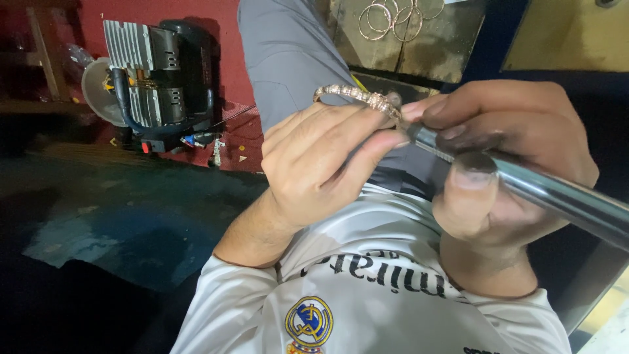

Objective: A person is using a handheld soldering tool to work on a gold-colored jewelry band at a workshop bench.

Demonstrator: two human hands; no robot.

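My left hand (321, 164) pinches a slim, gold-coloured bracelet (357, 96) with small stones between thumb and fingers, in the middle of the view. My right hand (517, 131) grips a silver metal handpiece (544, 190) like a pen, thumb pressed on its shaft. The handpiece runs from the lower right up to its tip, which meets the bracelet's right end beside my left fingertips. The two hands touch at the fingertips. Below them lies my white shirt (367, 295) with a round crest.
A black and silver ribbed machine (157, 78) with cables sits on the red floor at upper left. Several thin bangles (400, 16) lie on a worn wooden block at the top. My grey trouser leg (288, 59) runs upward. A bluish mat (131, 210) covers the floor at left.
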